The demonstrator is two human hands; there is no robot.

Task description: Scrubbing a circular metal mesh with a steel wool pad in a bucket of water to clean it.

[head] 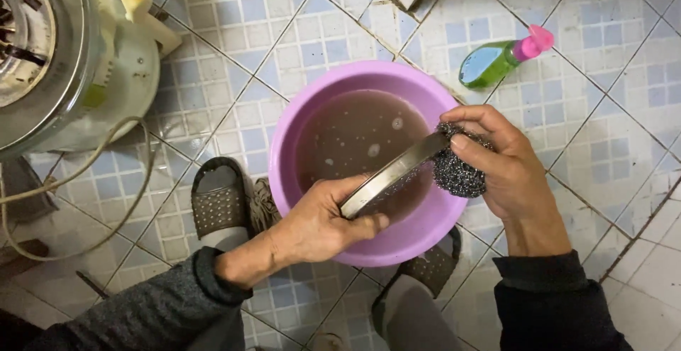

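My left hand (323, 223) grips the near end of a flat metal plate (394, 173), held on edge and tilted over a purple basin (284, 152) of murky brown water. My right hand (504, 163) presses a dark steel-wool scourer (454, 173) against the plate's far end, at the basin's right rim. Both sleeves are dark grey.
A green bottle with a pink cap (500, 58) lies on the tiled floor behind the basin, to the right. A round metal appliance (64, 60) with a cord (106, 173) stands at the left. Grey slippers (220, 202) sit beside and under the basin.
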